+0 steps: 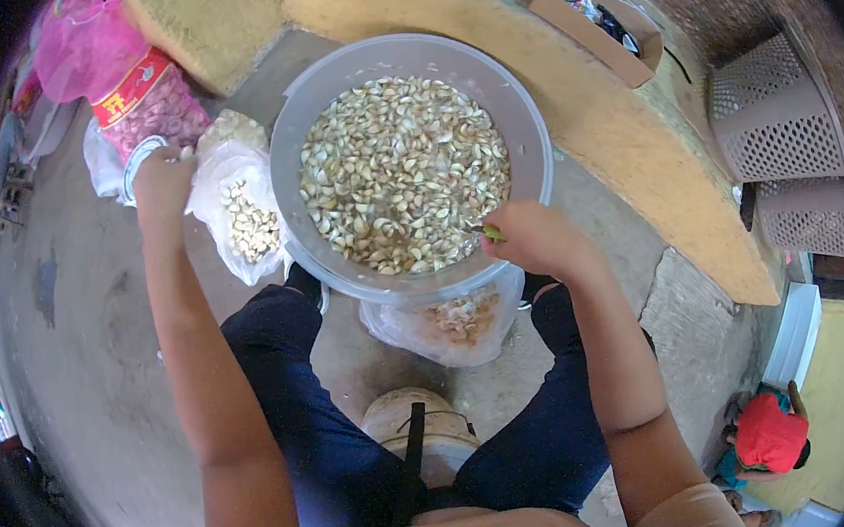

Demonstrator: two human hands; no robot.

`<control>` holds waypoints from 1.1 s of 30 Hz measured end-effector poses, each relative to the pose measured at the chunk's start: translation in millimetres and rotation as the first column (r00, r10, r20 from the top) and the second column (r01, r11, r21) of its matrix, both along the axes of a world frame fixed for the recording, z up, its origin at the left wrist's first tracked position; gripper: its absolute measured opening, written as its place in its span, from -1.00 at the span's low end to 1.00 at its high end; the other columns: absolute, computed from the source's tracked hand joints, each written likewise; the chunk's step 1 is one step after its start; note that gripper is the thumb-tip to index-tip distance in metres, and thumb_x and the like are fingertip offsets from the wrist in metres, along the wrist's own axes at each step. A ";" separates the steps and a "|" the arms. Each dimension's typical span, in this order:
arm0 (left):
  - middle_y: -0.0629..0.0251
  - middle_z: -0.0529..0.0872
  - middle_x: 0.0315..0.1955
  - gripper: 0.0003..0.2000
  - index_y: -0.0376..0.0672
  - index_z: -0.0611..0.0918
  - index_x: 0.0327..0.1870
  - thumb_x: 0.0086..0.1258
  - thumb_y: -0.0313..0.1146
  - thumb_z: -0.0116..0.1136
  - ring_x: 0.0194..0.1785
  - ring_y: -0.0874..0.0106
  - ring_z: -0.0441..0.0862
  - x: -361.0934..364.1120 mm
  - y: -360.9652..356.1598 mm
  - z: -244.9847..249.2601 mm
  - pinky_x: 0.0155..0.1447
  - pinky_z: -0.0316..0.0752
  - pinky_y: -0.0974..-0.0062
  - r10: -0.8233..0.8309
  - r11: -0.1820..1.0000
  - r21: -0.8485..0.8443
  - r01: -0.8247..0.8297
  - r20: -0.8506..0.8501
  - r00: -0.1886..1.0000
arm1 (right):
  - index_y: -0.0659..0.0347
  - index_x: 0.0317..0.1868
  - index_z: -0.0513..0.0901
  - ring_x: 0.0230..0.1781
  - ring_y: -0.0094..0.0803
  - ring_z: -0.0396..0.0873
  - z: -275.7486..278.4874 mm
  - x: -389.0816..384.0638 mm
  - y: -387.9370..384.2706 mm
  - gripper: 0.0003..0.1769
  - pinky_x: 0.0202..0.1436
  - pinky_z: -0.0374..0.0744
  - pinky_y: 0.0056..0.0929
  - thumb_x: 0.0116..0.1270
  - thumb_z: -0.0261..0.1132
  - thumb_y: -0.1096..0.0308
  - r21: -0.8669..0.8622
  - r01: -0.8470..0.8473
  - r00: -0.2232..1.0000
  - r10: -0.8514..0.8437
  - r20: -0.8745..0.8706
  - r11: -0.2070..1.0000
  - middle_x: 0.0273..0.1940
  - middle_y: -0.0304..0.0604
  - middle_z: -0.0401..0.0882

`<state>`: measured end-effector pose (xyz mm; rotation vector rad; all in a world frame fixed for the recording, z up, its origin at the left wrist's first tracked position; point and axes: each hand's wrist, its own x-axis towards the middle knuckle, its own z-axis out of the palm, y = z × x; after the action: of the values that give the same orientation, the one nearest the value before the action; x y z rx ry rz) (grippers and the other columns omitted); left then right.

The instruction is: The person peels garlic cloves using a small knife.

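Observation:
A large grey plastic tub (289,175) stands before me, holding many garlic cloves (404,170) in what looks like water. At its near right rim, my right hand (540,238) is closed around a small knife with a green handle (493,232); the blade is hard to see. My left hand (164,181) is out to the left with its fingers closed, beside a white bowl with a blue rim (140,160). Something small and pale shows at its fingertips. Just right of that hand lies a white plastic bag (220,186) with peeled cloves (251,226).
A pink mesh sack (153,111) stands at the upper left. Below the tub is a clear bag of peelings (463,325). A cardboard box (603,32) sits on the yellow ledge (588,98). Perforated crates (781,122) and a person in red (770,432) are at right.

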<state>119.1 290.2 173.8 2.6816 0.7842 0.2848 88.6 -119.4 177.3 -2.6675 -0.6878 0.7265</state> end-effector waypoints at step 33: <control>0.38 0.53 -0.47 -0.72 -0.21 0.51 -0.13 0.33 -0.22 -0.13 -0.59 0.66 0.43 -3.3 -194.0 29.2 -0.75 0.18 0.78 -0.414 -0.159 -0.983 0.092 0.151 0.897 | 0.36 -0.28 0.55 -0.32 -0.02 0.54 22.1 11.3 35.5 -0.70 -0.21 0.47 -0.24 0.09 0.20 0.26 0.617 0.344 0.870 -0.487 0.074 0.708 -0.38 0.12 0.56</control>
<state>115.8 96.1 203.0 1.1751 0.1747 -0.5918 99.8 -83.9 199.4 -2.1973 -0.2561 0.0415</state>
